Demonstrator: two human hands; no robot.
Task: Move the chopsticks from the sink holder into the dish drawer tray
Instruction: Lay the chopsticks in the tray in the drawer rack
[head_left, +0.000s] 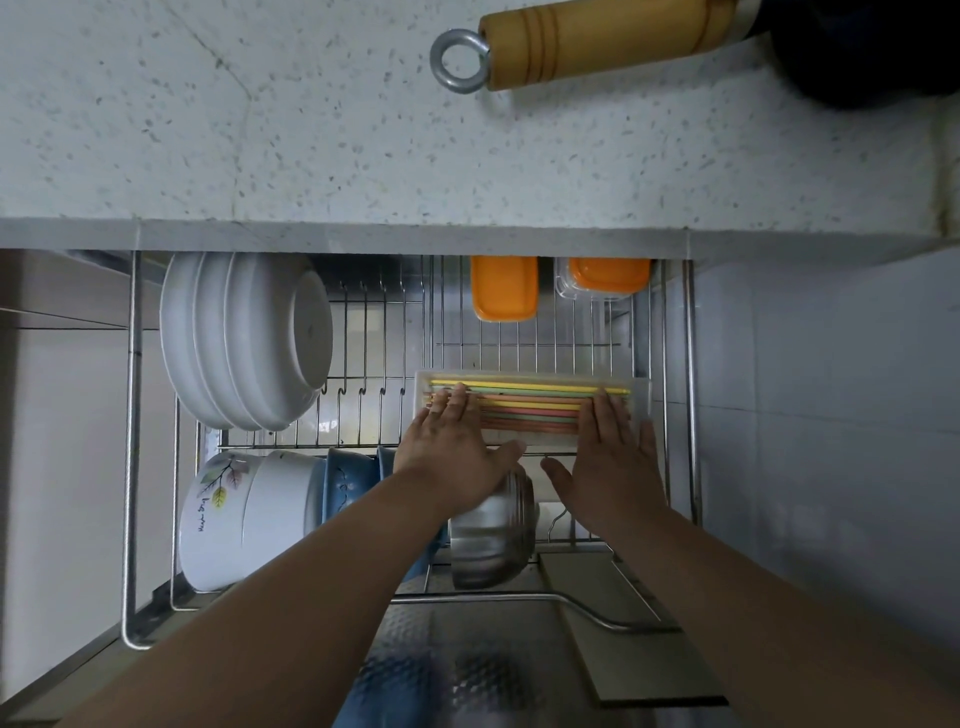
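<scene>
Lying flat in the clear tray (641, 400) on the drawer rack (519, 332), the chopsticks (530, 402) were pressed level by the left hand (452, 447) and right hand (613, 457), palms spread, grasping nothing, probably aligning them.

The countertop (311, 119) looks like speckled stone with a matt finish. The drawer rack (134, 415) is shiny metal wire. The tray (640, 400) is clear, slightly cloudy plastic, and the chopsticks (530, 405) look smooth, matt. The white bowls (244, 338) are glossy ceramic. The steel bowl (491, 540) is brushed metal. The handle (597, 39) is smooth wood.
</scene>
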